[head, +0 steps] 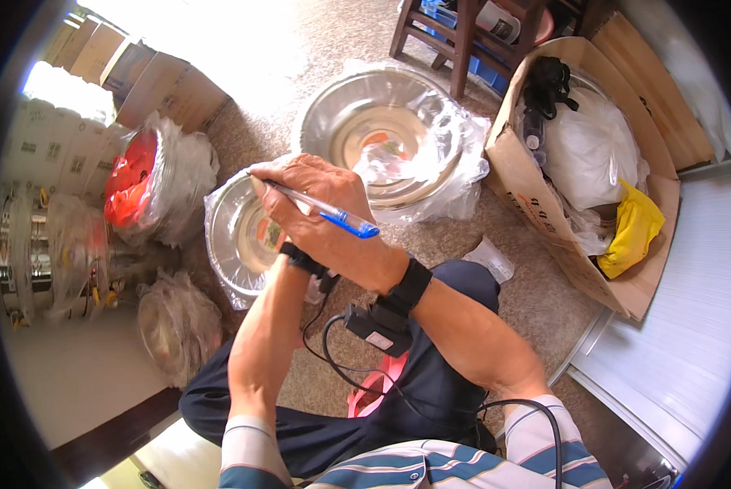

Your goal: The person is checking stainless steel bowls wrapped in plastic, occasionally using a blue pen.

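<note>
My right hand (326, 211) holds a clear ballpoint pen (332, 214) with a blue cap on its rear end; the writing end lies at the fingertips, by the rim of the smaller metal basin. My left hand (285, 229) is mostly hidden beneath the right one, so its fingers and anything in them cannot be made out. The smaller basin (228, 244), wrapped in clear plastic, lies under both hands. Beyond them, a larger metal basin (335, 116) rests on the floor, with crumpled clear plastic over its right side and a coloured label at its bottom.
On the right stands an open cardboard box (524, 177) with a white bag (591, 147) and a yellow bag (631, 232). A paper slip (491, 260) lies near my knee. Plastic-wrapped basins (185, 177) stand at left, below cardboard boxes (170, 91). A wooden stool (463, 49) stands ahead.
</note>
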{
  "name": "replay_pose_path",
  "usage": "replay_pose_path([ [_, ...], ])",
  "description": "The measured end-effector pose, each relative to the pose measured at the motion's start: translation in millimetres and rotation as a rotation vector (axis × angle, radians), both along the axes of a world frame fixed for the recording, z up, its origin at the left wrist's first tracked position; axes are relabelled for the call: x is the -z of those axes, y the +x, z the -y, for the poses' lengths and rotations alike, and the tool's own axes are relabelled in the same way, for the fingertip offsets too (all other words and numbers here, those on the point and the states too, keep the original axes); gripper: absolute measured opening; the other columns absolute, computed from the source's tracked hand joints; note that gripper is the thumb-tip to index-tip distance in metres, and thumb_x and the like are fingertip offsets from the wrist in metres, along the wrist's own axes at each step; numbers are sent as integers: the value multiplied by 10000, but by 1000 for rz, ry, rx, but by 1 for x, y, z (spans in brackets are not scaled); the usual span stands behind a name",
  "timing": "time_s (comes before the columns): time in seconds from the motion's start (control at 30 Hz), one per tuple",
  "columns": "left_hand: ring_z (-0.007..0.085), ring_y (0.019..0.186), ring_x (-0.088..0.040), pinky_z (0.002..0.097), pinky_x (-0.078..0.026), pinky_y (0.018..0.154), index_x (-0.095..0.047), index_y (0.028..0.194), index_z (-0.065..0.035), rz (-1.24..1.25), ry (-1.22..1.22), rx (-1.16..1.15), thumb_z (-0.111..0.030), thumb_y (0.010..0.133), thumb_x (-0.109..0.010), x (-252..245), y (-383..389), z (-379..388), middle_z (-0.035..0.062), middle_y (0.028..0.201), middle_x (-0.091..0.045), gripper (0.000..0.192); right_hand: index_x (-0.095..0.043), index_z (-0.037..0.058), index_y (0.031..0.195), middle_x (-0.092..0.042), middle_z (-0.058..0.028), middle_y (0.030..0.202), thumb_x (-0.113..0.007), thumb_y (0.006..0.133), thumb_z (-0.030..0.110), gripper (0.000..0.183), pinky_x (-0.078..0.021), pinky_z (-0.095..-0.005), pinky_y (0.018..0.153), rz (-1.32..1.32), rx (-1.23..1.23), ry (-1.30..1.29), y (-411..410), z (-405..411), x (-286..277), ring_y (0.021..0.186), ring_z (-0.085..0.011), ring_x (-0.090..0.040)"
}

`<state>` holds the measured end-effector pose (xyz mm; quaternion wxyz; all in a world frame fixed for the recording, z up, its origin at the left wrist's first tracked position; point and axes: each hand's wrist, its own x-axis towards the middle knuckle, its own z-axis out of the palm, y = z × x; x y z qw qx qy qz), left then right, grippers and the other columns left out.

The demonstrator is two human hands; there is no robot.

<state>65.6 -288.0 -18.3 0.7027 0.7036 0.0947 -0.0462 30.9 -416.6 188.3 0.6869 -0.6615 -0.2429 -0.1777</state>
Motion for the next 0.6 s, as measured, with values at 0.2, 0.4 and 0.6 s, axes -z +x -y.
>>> replay_pose_path([
  [0.2,174,678,-689,329,-592,604,-671,999,-99,-312,-177,27,-291,931,-607,92,47,40,42,822,-711,213,-712,-33,1044,-730,-192,995,-666,880,99,215,-552,-407,872,7,18,54,6,-3,-7,937,-337,-707],
  [0.4,164,666,-661,341,-621,585,-645,972,-80,-395,-304,-133,-267,948,-649,67,42,101,53,855,-687,188,-709,-17,1035,-726,-185,969,-658,881,94,197,-555,-407,838,21,56,23,14,3,9,885,-341,-699],
  [0.6,242,906,-696,387,-645,648,-441,1404,5,-370,-100,-8,-342,971,-675,43,17,54,164,1206,-621,602,-734,-3,1099,-740,-153,1008,-683,904,107,229,-565,-349,808,-87,-40,-13,10,-2,-5,890,-244,-729],
])
